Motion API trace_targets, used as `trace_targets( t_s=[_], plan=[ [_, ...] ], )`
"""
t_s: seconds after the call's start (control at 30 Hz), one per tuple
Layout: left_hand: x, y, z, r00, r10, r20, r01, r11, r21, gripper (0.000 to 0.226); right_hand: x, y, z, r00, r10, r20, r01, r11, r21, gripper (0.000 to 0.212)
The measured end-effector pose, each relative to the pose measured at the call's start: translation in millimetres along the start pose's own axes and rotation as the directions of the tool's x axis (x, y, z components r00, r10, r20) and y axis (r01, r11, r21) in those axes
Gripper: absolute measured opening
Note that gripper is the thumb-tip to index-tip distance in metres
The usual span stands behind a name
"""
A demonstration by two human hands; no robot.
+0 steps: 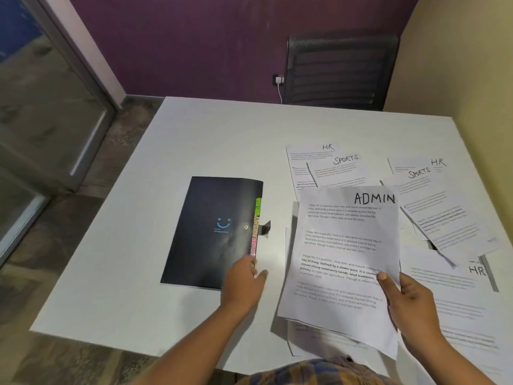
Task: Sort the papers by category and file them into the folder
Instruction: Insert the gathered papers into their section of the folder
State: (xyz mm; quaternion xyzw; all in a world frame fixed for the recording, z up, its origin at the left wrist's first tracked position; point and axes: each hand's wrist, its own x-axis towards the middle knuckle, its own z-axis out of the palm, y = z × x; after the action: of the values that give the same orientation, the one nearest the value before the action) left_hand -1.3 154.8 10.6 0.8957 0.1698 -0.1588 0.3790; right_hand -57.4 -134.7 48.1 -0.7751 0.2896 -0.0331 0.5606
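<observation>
A flat, glossy dark folder (211,232) with a blue smiley print lies on the smooth white table (222,134), at 11 o'clock from the left hand (243,284). That hand's bent fingers touch the folder's lower right edge; whether they pinch it I cannot tell. Coloured tabs (256,218) on that edge read "HR" and "ADMIN". At 3 o'clock from the folder, the right hand (410,304) grasps a thin printed sheet (341,245) headed "ADMIN", thumb on its face. Loose papers (444,212) marked "HR" and "SPORTS" overlap behind it.
</observation>
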Motion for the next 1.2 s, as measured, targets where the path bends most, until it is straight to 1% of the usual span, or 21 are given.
trace_targets(
  t_s=[0.07,0.1,0.17,0.23,0.37,0.5,0.67,0.77,0.8,0.87,0.9,0.93,1.03,1.1,1.17,1.2],
  plan=[
    [12.0,-10.2,-1.2,0.987,-0.017,-0.16,0.041,0.988,0.151,0.062,-0.4,0.3,-4.8,1.0,-0.002,0.013,0.002,1.0,-0.013,0.015],
    [17.6,-14.6,-1.4,0.98,-0.041,-0.196,0.086,0.969,0.23,0.077,-0.2,1.7,-7.8,1.0,-0.002,0.015,0.002,1.0,-0.016,0.013],
    [27.6,-22.5,0.7,0.976,-0.106,-0.191,0.178,0.891,0.417,0.102,-2.5,-0.5,-12.5,1.0,0.018,0.001,-0.018,1.0,0.008,0.011],
    [34.4,-29.9,2.4,0.979,-0.139,-0.152,0.2,0.822,0.533,0.11,-3.3,-1.8,-16.9,0.999,0.033,-0.017,-0.033,0.999,0.007,0.01],
    [37.1,-37.0,9.5,0.987,-0.15,-0.064,0.159,0.804,0.573,0.099,-3.5,-2.5,-22.8,0.998,0.032,-0.056,-0.033,0.999,-0.02,0.014],
    [35.4,-37.0,13.1,0.991,-0.114,-0.063,0.128,0.763,0.634,0.096,-4.4,-3.4,-24.8,0.996,0.038,-0.08,-0.037,0.999,0.017,0.012],
    [37.5,-26.5,13.7,0.998,-0.051,0.026,0.022,0.755,0.655,0.084,-5.7,-10.7,-24.0,0.996,0.034,-0.08,-0.032,0.999,0.024,0.01],
    [35.4,-15.6,5.4,0.994,0.021,0.111,-0.096,0.685,0.722,0.086,-4.9,-15.6,-21.0,0.998,0.017,-0.059,-0.016,1.0,0.026,0.01],
    [34.9,-12.1,0.6,0.988,0.024,0.151,-0.13,0.65,0.748,0.082,-5.2,-17.5,-19.7,0.999,0.01,-0.044,-0.01,1.0,0.012,0.01],
    [34.1,-4.9,-10.5,0.983,0.021,0.184,-0.159,0.601,0.783,0.059,-3.5,-18.2,-17.3,1.0,0.012,-0.029,-0.012,1.0,-0.008,0.012],
    [33.6,-1.9,-16.6,0.985,0.021,0.172,-0.151,0.587,0.795,0.05,-2.4,-18.8,-15.7,1.0,0.014,-0.024,-0.014,1.0,-0.014,0.012],
    [32.8,0.5,-22.3,0.988,0.025,0.153,-0.139,0.574,0.807,0.047,-2.3,-21.1,-13.1,1.0,0.015,-0.023,-0.016,1.0,-0.012,0.012],
    [30.2,7.8,-38.8,0.995,0.073,0.072,-0.1,0.531,0.841,0.048,-0.6,-28.5,-6.3,1.0,0.009,-0.009,-0.009,1.0,0.017,0.01],
    [29.2,9.1,-47.2,0.993,0.114,0.031,-0.086,0.518,0.851,0.057,1.0,-34.6,-1.9,1.0,-0.001,0.009,0.0,1.0,0.022,0.013],
    [28.8,6.2,-50.9,0.99,0.14,0.027,-0.093,0.49,0.867,0.07,3.0,-38.4,2.6,0.999,-0.024,0.023,0.024,1.0,0.004,0.017],
    [28.9,3.8,-51.1,0.986,0.165,0.014,-0.094,0.489,0.867,0.072,3.7,-40.2,5.1,0.999,-0.03,0.026,0.03,1.0,0.009,0.018]
  ],
)
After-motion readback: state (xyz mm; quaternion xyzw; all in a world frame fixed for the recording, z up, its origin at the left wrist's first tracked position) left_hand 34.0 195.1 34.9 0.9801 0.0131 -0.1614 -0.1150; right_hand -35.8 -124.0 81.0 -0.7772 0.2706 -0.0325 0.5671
